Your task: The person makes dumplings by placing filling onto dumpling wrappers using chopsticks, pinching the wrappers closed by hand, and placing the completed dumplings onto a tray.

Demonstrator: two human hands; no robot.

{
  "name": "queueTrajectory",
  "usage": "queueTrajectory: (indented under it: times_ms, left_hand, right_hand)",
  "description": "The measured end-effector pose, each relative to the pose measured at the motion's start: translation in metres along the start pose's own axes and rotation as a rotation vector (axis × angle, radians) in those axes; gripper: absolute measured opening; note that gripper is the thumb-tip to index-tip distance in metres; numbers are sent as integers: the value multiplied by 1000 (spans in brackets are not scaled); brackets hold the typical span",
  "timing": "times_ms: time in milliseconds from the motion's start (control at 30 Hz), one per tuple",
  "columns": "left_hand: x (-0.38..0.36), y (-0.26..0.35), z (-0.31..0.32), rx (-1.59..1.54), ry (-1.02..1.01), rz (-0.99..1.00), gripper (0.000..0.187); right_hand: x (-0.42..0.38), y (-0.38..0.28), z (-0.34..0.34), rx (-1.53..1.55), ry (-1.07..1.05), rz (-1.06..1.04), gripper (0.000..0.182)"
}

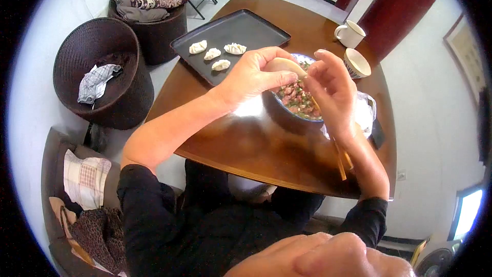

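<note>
A folded dumpling (283, 65) of pale dough is held over a bowl. My left hand (250, 78) pinches it between thumb and fingers. At its right end, the thumb and fingers of my right hand (335, 90) are closed on the edge. Below both hands stands a blue-rimmed bowl (277, 103) of chopped meat and green filling (297, 97). A pair of chopsticks (342, 163) runs from the filling, passing behind my right hand; whether that hand grips them cannot be seen.
Several shaped dumplings (220, 65) lie on a black tray (256, 23) at the table's far left. A white mug (350, 34) and a patterned cup (357, 63) stand at the right. Beside the bowl is a white plastic bag (365, 115). Wicker chairs (134, 56) stand left of the table.
</note>
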State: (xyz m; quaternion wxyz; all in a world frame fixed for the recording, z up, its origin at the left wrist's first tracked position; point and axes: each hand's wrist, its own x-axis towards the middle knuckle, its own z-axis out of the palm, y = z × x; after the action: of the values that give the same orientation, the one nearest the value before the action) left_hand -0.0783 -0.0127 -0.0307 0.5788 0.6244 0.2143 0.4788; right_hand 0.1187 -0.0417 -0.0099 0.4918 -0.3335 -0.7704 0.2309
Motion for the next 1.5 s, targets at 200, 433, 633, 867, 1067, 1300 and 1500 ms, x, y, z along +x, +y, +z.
queueTrajectory:
  times_ms: [200,433,633,867,1067,1300,1500]
  left_hand:
    - [-1,-2,-1,-47,4,-31,17]
    - [-1,-4,0,-4,56,-99,14]
    - [-4,-4,4,441,78,201,14]
    - [-6,3,3,440,12,198,15]
    - [-3,1,0,53,1,16,15]
    - [-5,-4,4,497,93,244,13]
    - [-5,0,3,407,32,252,13]
  right_hand:
    - [0,3,5,69,39,0,47]
    - [-1,3,7,-180,-40,-139,53]
    - [-4,5,11,-132,37,-76,53]
    - [-4,8,14,-112,53,-134,53]
    - [-6,7,9,-156,53,-83,56]
    - [-6,9,11,-293,-17,-276,60]
    - [-7,15,13,-105,60,-230,61]
